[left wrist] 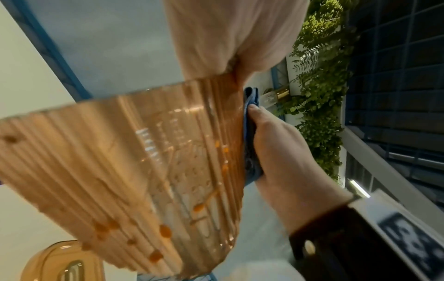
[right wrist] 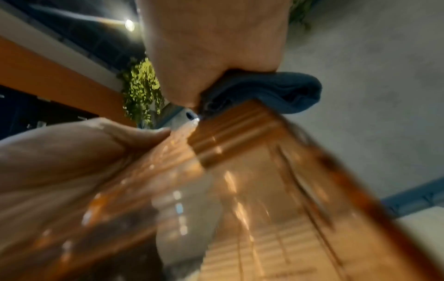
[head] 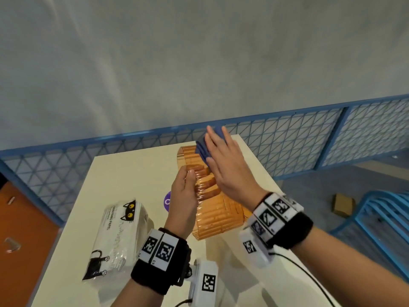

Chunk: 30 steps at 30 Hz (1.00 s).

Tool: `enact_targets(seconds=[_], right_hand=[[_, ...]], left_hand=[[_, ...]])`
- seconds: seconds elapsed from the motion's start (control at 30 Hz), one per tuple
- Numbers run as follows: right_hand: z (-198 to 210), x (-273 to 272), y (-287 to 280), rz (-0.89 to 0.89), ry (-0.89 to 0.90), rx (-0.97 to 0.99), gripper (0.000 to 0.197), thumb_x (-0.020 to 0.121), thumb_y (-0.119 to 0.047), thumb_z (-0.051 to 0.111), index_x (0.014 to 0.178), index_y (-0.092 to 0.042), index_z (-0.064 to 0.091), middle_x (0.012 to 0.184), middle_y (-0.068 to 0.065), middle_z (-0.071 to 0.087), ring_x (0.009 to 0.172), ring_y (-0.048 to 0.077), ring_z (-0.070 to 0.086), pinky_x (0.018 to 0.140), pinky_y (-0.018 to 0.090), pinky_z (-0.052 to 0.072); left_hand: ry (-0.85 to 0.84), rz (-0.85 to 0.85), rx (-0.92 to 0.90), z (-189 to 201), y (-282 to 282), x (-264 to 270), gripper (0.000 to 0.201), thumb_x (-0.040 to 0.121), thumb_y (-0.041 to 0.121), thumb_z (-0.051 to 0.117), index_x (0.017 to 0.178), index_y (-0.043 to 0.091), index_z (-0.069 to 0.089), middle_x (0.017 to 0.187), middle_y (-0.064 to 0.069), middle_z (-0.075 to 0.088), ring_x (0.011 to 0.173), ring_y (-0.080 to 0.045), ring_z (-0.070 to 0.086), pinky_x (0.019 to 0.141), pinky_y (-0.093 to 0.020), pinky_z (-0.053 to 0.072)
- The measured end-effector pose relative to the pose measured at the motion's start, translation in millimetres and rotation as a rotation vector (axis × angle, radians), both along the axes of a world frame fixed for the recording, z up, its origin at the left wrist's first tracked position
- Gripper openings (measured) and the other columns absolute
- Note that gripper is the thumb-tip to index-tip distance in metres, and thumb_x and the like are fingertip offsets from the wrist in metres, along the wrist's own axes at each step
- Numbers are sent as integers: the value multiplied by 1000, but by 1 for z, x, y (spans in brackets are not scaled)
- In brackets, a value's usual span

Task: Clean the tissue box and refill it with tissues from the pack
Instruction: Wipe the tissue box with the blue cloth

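In the head view, the ribbed orange tissue box (head: 212,209) is held at frame centre above the table (head: 124,173) by the curled left hand (head: 183,196); a blue cloth (head: 204,149) is pressed against it by the flat right hand (head: 228,167). The tissue pack (head: 119,238) lies at lower left. In the left wrist view, the cloth (left wrist: 251,133) is seen pressed to the box (left wrist: 134,171). In the right wrist view, the blurred box (right wrist: 240,190) fills the lower frame.

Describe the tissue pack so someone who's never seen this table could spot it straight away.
Start at the cream table in front of the blue mesh fence. The tissue pack lies on its near left part, left of the left hand, apart from the orange ribbed tissue box both hands are working on. It is the only white, plastic-wrapped bundle, printed with black cats.
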State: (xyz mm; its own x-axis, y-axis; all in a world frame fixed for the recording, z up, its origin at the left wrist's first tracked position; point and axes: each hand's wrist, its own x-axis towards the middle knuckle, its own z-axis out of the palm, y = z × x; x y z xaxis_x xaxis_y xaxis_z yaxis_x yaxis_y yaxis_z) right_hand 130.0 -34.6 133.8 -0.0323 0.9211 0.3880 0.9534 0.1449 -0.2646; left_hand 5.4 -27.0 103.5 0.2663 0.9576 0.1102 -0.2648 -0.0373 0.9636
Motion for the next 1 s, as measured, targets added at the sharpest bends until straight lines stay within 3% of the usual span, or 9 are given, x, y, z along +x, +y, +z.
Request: enact_targets(seconds=[0.13, 0.2, 0.33, 0.43, 0.6, 0.73, 0.83, 0.93, 1.0], right_hand=[[-11, -10, -16, 37, -187, 77, 54, 98, -33, 25, 149, -15, 18, 159, -1, 9, 147, 23, -3, 119, 46, 3], [-45, -23, -40, 87, -283, 115, 54, 97, -35, 26, 147, -15, 24, 158, -1, 15, 146, 24, 5, 116, 47, 7], [-87, -14, -59, 192, -378, 125, 52, 97, -34, 31, 146, -17, 25, 154, -2, 22, 147, 23, 6, 113, 48, 18], [-65, -1, -41, 158, -404, 130, 52, 97, -36, 30, 145, -18, 27, 154, -2, 26, 146, 22, 9, 114, 49, 17], [-11, 1, -10, -37, -229, 99, 54, 97, -34, 23, 147, -15, 26, 157, 0, 21, 146, 23, 8, 117, 50, 16], [-53, -11, -39, 77, -332, 160, 53, 96, -33, 32, 146, -16, 27, 156, 1, 25, 145, 26, 12, 114, 49, 15], [-88, -7, -58, 173, -377, 172, 55, 94, -31, 41, 146, -18, 26, 155, -3, 23, 147, 23, 8, 112, 47, 22], [-65, 2, -40, 153, -379, 193, 54, 95, -32, 36, 146, -18, 25, 154, -2, 24, 147, 21, 6, 113, 46, 20], [-35, 7, -22, 107, -327, 214, 52, 96, -32, 32, 145, -17, 27, 154, 1, 28, 144, 23, 13, 114, 45, 16]], left_hand=[[-38, 29, 21, 11, 8, -3, 29, 103, 19, 31, 109, 15, 59, 107, -10, 66, 101, -28, 63, 87, -44, 50], [-50, 59, 30, 12, 13, -7, 30, 103, 15, 30, 97, 17, 60, 98, -6, 66, 93, -23, 62, 85, -38, 48], [-37, 97, 15, 7, 14, -9, 30, 103, 13, 29, 94, 15, 58, 99, -11, 65, 90, -23, 64, 87, -38, 50], [-47, 30, -11, 5, 8, -6, 30, 103, 14, 28, 98, 16, 58, 104, -12, 66, 95, -23, 64, 86, -37, 50], [-39, 4, -40, 6, 2, 6, 30, 103, 18, 31, 115, 13, 57, 112, -14, 64, 101, -27, 63, 84, -41, 52], [-83, 25, -33, 7, 11, 0, 29, 102, 14, 31, 101, 15, 60, 104, -12, 66, 98, -26, 63, 89, -39, 48], [-80, 65, -6, 5, 12, -4, 27, 103, 16, 30, 105, 14, 58, 110, -16, 66, 103, -32, 63, 93, -44, 50], [-88, -18, 15, 9, 11, -5, 32, 103, 15, 28, 108, 29, 56, 108, -1, 68, 100, -18, 67, 83, -30, 56], [-69, -78, 29, 14, 10, -2, 31, 102, 16, 29, 113, 31, 55, 109, 3, 68, 97, -11, 68, 76, -26, 58]])
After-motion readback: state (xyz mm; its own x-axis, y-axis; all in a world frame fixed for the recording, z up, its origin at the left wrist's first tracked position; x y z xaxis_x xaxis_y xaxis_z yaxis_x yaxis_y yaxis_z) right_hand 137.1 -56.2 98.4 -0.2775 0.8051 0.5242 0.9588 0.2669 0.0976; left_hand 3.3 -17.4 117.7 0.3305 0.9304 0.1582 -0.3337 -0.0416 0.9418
